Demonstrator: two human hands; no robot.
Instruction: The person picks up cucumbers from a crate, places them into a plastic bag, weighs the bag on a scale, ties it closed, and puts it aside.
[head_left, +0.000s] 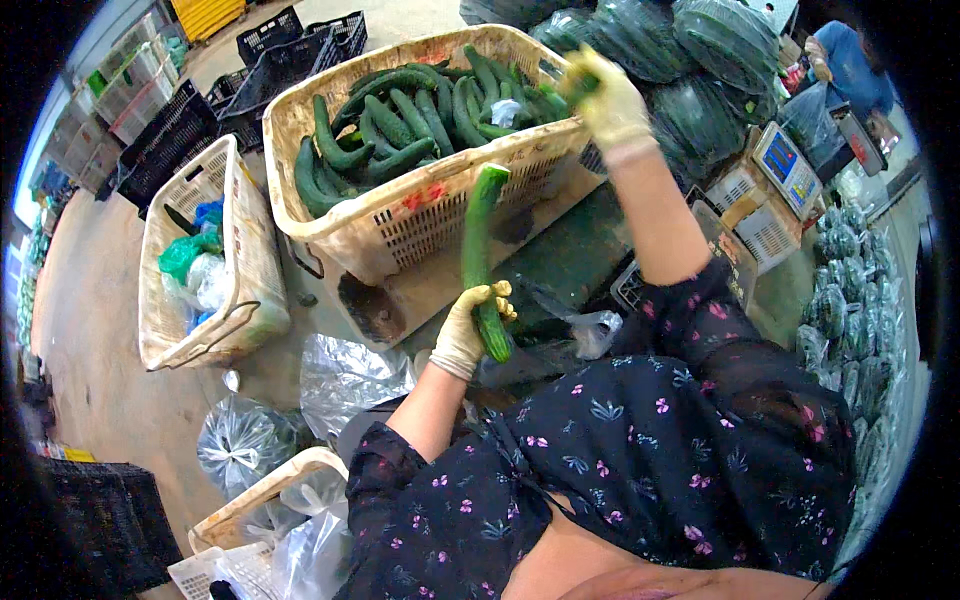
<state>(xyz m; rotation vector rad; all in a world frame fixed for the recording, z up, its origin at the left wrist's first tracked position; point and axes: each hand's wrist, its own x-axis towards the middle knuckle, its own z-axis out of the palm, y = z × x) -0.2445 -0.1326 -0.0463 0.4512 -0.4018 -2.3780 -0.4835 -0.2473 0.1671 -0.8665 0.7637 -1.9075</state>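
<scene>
A long green cucumber (480, 240) stands nearly upright in my left hand (463, 322), which wears a pale glove. Its upper end shows a pale, cut-looking face. Motion blurs my right hand (609, 101), also gloved, over the right rim of a large, dirty cream plastic crate (450, 217). A short dark green piece (583, 88), apparently cucumber, shows between the right fingers; its full shape is hidden. Many curved cucumbers (397, 124) fill the crate, with a white scrap (505, 112) lying on them.
Left of the crate stands a smaller cream crate (259, 300) holding plastic bags. Black crates (277, 75) lie behind. Bagged cucumbers (697, 45) are piled at back right, near a digital scale (787, 169) and another person's legs (851, 64). Wrapped bundles (847, 315) line the right side.
</scene>
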